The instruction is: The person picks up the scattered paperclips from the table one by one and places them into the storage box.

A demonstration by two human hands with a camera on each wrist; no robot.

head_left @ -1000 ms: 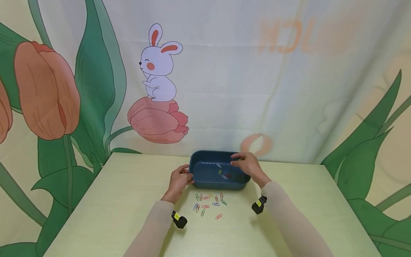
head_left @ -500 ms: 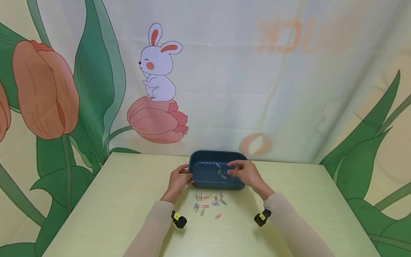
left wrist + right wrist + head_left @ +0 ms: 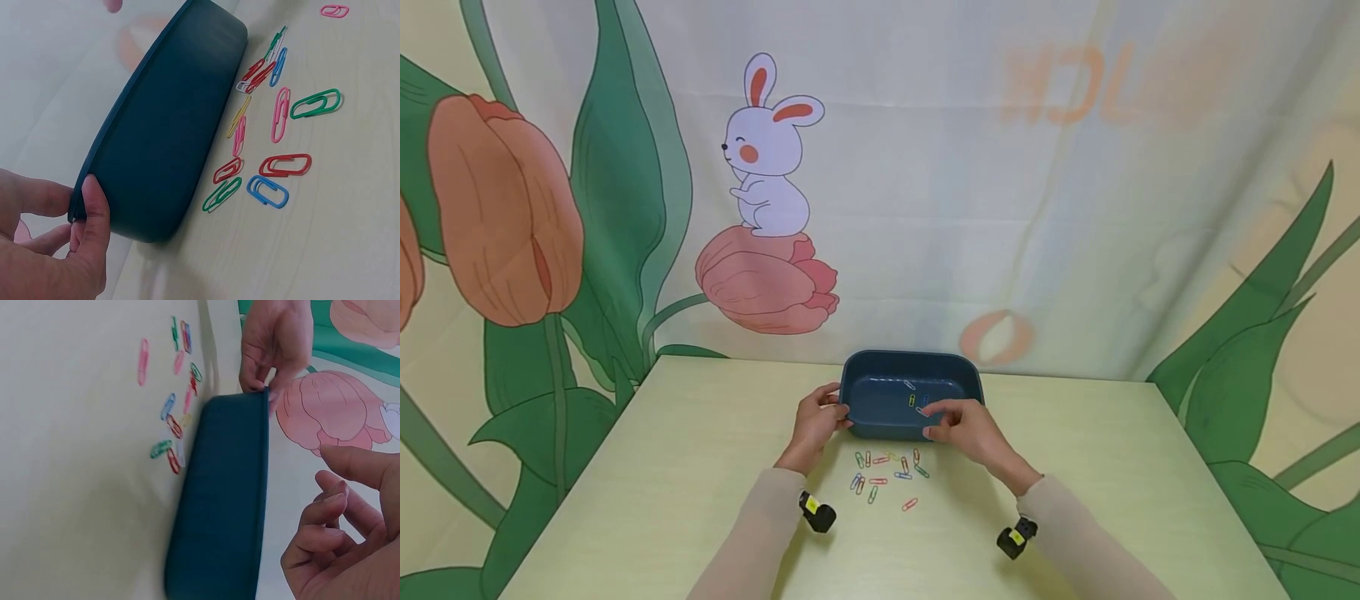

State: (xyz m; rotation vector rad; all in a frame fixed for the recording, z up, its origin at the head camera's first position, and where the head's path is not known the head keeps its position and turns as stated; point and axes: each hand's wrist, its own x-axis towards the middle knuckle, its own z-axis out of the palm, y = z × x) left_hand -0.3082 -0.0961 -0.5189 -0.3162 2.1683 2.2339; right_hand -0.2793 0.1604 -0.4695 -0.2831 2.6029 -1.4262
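Note:
My left hand [image 3: 816, 423] grips the left end of a dark blue plastic bin [image 3: 871, 402]; in the left wrist view its thumb [image 3: 95, 209] presses the outer wall, with fingers over the rim. Over the bin's front right edge, my right hand [image 3: 973, 433] is held with thumb and index finger apart. The right wrist view shows nothing between its fingers [image 3: 322, 540]. A few paper clips lie inside the bin, among them a yellow paper clip [image 3: 912, 400] and a white paper clip [image 3: 909, 385]. My right hand covers part of the bin's floor.
Several coloured paper clips lie scattered before the bin, including a pink paper clip [image 3: 910, 504] and a green paper clip [image 3: 317, 104]. The pale table [image 3: 700, 467] meets a printed curtain [image 3: 910, 208] right behind the bin.
My right hand has moved from the bin's right rim leftward and down toward its front edge, now covering the red paper clip inside. My left hand keeps its grip; the loose clips stay put.

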